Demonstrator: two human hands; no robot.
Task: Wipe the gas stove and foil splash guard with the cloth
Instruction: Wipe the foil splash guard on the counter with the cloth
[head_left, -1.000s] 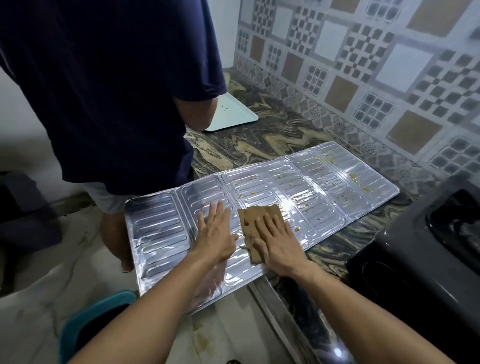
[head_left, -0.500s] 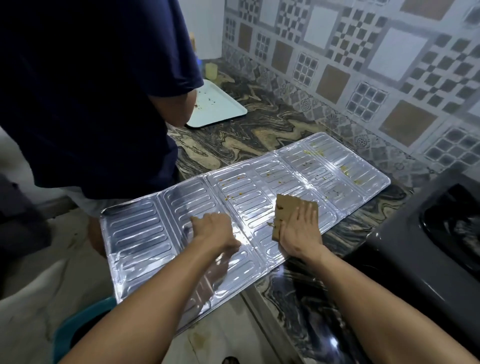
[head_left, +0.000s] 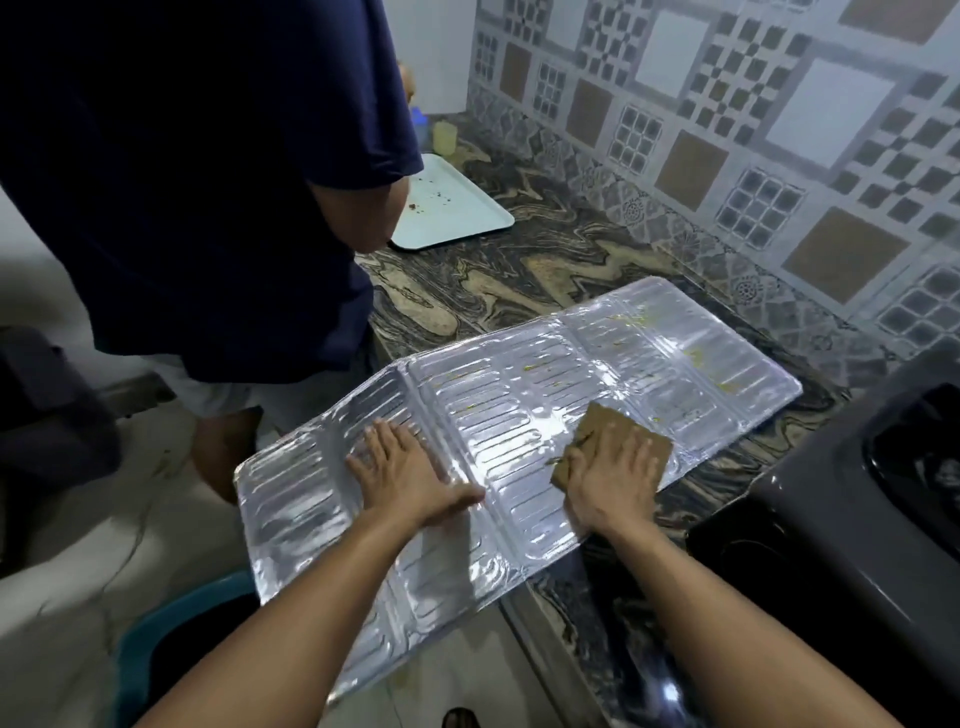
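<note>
Flat now: right hand spread palm-down, fingers apart, pressing the brown cloth onto the foil splash guard, gripping nothing. Left hand likewise open and flat on the foil, well apart from the cloth. Foil lying across the marbled desk, its left end overhanging the edge above a teal bin. Yellowish specks on the far right panels. Dark gas stove just right of the foil. Beyond, a pale tray beside another person's dark sleeve.
</note>
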